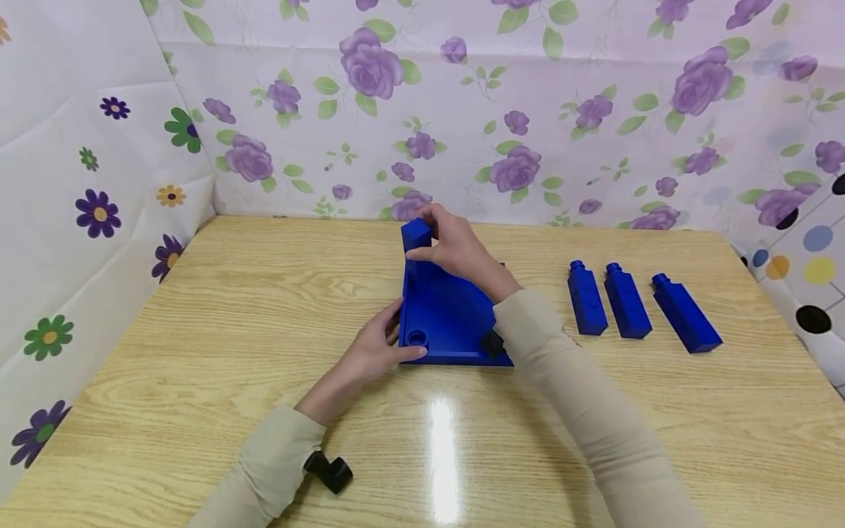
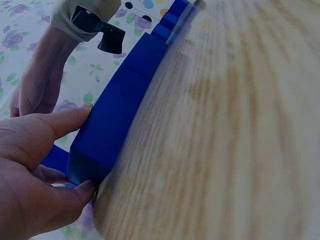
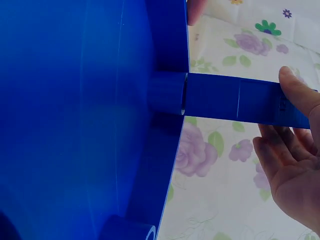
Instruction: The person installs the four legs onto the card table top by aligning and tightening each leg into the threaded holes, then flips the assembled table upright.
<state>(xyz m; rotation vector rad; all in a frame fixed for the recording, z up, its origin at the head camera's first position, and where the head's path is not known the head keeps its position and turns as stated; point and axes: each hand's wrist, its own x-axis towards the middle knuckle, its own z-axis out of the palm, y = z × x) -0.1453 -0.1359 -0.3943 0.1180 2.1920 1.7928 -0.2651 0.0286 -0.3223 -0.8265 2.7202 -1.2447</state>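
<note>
A blue tabletop (image 1: 455,312) with raised rims and round corner sockets lies underside up. Its near left corner is gripped by my left hand (image 1: 370,350), the thumb over the front rim and the fingers along the left side. My right hand (image 1: 455,246) pinches the upper end of a blue table leg (image 1: 416,235). In the right wrist view that leg (image 3: 220,97) stands in line with a corner socket (image 3: 167,92), its threaded end out of sight. The near left socket (image 1: 417,337) holds nothing. My right sleeve hides part of the tabletop's right side.
Three more blue legs with threaded ends, a left one (image 1: 587,299), a middle one (image 1: 628,302) and a right one (image 1: 686,314), lie on the wooden table (image 1: 264,293) to the right. Flowered sheeting (image 1: 462,110) rises behind the table's back edge.
</note>
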